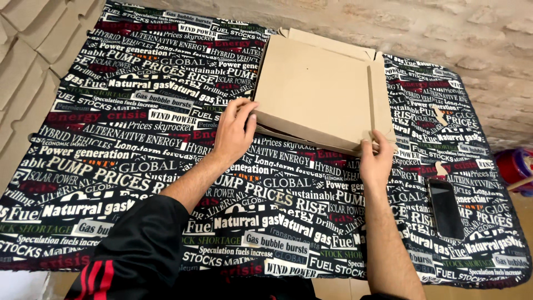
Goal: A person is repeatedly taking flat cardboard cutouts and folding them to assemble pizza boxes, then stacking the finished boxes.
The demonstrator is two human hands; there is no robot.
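Flat tan cardboard box (316,89) at table's far middle — square, plain, dark phone screen (446,209) near right edge

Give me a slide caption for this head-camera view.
Both hands, left hand and right hand, grip a flat cardboard box.

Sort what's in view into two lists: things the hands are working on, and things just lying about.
In hand:
- flat cardboard box, gripped at its near edge
- left hand on its near left corner
- right hand on its near right corner

Lying about:
- black phone on the printed tablecloth
- cardboard scraps right of the box
- stacked cardboard sheets at far left
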